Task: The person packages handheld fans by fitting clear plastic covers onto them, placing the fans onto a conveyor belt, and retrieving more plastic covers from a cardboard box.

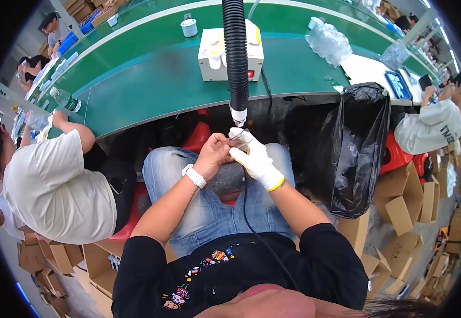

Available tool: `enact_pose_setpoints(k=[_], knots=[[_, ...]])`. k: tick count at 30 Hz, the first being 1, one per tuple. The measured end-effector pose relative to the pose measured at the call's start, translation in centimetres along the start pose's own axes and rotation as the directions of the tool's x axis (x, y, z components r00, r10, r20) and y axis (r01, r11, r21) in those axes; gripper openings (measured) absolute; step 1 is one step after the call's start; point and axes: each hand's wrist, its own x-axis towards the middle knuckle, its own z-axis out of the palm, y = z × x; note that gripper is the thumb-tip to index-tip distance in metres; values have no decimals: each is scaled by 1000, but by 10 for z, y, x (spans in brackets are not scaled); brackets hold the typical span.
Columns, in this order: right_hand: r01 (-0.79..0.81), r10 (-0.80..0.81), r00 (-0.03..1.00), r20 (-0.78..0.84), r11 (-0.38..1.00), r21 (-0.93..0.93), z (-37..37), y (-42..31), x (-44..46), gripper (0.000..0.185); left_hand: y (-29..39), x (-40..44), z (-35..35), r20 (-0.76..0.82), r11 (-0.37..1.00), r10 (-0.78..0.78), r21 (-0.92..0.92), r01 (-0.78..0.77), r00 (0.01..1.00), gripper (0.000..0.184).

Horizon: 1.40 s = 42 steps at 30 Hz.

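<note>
My left hand (215, 155), bare with a white watch on the wrist, is closed with fingertips pinched together above my lap. Touching it is my right hand (254, 160), in a white glove with a yellow cuff edge, also closed. Between the fingertips of both hands is a small see-through piece (235, 141) with a dark edge; its exact kind is too small to make out. Right above the hands hangs a black corrugated hose (235, 58) ending in a pale metal nozzle (238, 115). A thin black cable (246, 204) runs down from the hands across my shirt.
A white box (209, 69) with a red switch stands on the green table (151, 79). Nearby are a white cup-like part (189, 27), plastic bags (330, 43) and a bottle (66, 99). A black bin bag (360, 153) hangs right. Co-workers sit on both sides; cardboard boxes (400, 199) lie behind.
</note>
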Motion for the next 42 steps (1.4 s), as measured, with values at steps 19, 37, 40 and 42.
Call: enact_pose_setpoints(k=[19,37,40,42], knots=[[-722,-552,-271,-789,658,-213,-432,-25,-304,50,-70,47,189,502,592,-322,769,-243,803,43],[-178,-102,-203,-974,982,-66,-382,177,-282,15,-192,143,227,531,83,-391,834,-545,752,28],[-604,-61,-239,-969,791,99,-410,191,-339,24,-198,149,220,594,60,-369,783,-619,715,28],[-965,18,37,-999,259,-31,-424,199,-348,52,-206,155,218,624,46,-362,754,-655,693,28]])
